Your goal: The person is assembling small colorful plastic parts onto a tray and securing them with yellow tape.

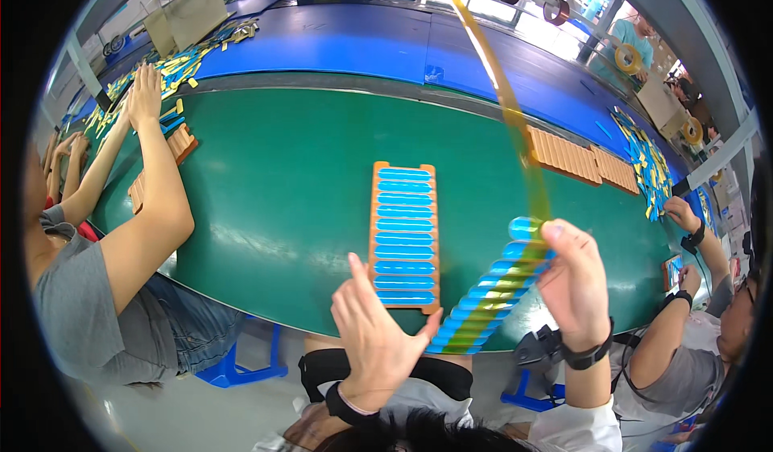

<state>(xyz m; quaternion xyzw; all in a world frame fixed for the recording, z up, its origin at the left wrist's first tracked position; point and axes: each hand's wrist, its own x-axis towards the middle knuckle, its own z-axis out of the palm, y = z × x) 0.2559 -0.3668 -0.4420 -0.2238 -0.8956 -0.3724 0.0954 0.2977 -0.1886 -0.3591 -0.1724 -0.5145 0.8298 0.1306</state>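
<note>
In front of me on the green tabletop lies an orange-brown slotted tray (375, 210), with blue strips (404, 240) set across its grooves. At its near left corner is my left hand (374, 339), fingers stretched and thumb spread out toward the tray's near end. To the tray's right, my right hand (573, 271) pinches a length of translucent amber tape (509, 106) that runs up to the far side. Stuck along that tape below the hand hangs a slanting row of shiny blue strips (491, 295), its lower end close to my left thumb.
More slotted trays (564, 154) lie by the far right edge, beside a pile of blue and yellow strips (644, 150). A co-worker's arm (157, 170) reaches over the left side; another co-worker's hand (684, 214) is at right. Blue sheeting (354, 41) lies beyond the table, tape rolls above.
</note>
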